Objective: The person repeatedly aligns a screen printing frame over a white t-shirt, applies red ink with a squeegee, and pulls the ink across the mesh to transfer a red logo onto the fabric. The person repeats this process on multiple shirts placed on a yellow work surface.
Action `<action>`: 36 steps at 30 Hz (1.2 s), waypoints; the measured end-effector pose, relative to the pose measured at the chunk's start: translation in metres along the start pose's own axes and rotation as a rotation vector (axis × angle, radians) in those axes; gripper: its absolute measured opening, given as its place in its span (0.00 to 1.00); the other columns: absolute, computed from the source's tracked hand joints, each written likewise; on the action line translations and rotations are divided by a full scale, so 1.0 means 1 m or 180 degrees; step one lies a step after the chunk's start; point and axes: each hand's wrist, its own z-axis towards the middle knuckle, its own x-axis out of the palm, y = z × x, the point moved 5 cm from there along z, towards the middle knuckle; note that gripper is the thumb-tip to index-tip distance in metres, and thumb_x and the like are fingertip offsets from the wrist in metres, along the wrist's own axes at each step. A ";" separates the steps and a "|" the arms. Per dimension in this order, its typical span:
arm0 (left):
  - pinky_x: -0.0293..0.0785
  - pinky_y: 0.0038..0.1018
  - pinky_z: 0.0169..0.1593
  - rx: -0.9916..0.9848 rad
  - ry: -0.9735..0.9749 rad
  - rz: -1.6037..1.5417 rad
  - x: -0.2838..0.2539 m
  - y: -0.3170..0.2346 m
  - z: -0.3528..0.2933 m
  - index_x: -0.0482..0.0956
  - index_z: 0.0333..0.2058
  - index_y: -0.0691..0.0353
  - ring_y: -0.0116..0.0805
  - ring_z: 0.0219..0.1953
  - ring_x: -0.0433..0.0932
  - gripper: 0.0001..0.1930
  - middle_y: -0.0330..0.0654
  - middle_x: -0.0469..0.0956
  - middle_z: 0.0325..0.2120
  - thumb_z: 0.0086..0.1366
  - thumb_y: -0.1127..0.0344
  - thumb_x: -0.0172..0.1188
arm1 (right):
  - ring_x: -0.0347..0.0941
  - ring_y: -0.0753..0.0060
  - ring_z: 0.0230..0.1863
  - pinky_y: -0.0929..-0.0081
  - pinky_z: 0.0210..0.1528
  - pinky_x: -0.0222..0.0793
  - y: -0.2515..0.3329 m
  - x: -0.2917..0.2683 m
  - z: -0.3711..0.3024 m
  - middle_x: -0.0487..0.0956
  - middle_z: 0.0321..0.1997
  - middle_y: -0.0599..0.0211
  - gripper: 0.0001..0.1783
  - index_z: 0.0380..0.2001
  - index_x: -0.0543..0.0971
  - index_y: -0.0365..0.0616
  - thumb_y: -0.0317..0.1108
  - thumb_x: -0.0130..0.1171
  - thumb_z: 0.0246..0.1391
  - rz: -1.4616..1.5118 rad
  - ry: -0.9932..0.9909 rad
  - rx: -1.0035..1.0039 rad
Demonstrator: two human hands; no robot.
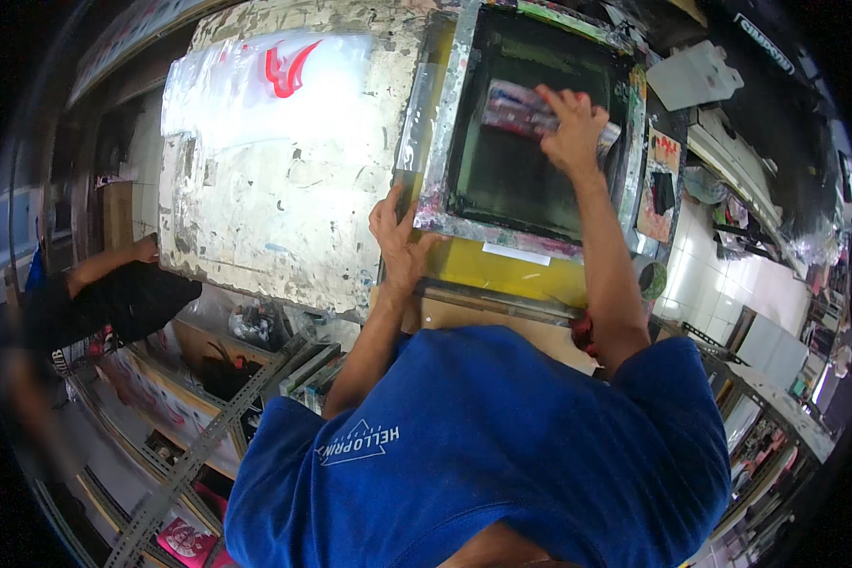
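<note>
My right hand [575, 133] grips an ink-stained squeegee [514, 110] that lies across the dark mesh [511, 180] of a screen-printing frame [433, 156]. The frame's border is smeared with dried ink. Under it a yellow board [502, 273] shows at the near edge and along the left side. My left hand [399, 241] rests with its fingers apart at the frame's near left corner, beside the yellow board. A white strip [516, 254] sticks out below the near side of the frame.
Left of the frame, clear plastic sheets [256, 85] with a red print lie on a paint-worn white table [275, 208]. Another person's hand [146, 248] touches its left edge. A white jug [693, 76] stands at the far right. Metal shelving [204, 431] stands lower left.
</note>
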 end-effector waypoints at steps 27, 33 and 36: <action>0.63 0.37 0.54 -0.0306 -0.0555 -0.0858 -0.017 -0.024 0.004 0.78 0.53 0.69 0.47 0.47 0.69 0.34 0.50 0.76 0.40 0.45 0.63 0.76 | 0.77 0.53 0.42 0.59 0.42 0.69 0.040 -0.071 -0.033 0.81 0.41 0.61 0.24 0.53 0.80 0.65 0.31 0.61 0.51 0.0066 0.0141 -0.0090; 0.67 0.33 0.53 -0.0210 -0.0954 -0.0933 -0.053 -0.074 0.044 0.80 0.45 0.68 0.42 0.46 0.72 0.23 0.46 0.76 0.39 0.48 0.74 0.72 | 0.76 0.56 0.34 0.58 0.38 0.68 0.114 -0.180 -0.059 0.76 0.29 0.65 0.25 0.49 0.82 0.61 0.46 0.68 0.44 0.0282 -0.0048 -0.0397; 0.69 0.31 0.53 -0.0271 -0.1168 -0.1182 -0.071 -0.106 0.081 0.79 0.46 0.71 0.36 0.45 0.74 0.19 0.44 0.77 0.40 0.54 0.79 0.66 | 0.74 0.57 0.31 0.59 0.35 0.67 0.103 -0.203 -0.028 0.75 0.28 0.67 0.28 0.48 0.83 0.60 0.53 0.71 0.40 0.0088 -0.0822 -0.0721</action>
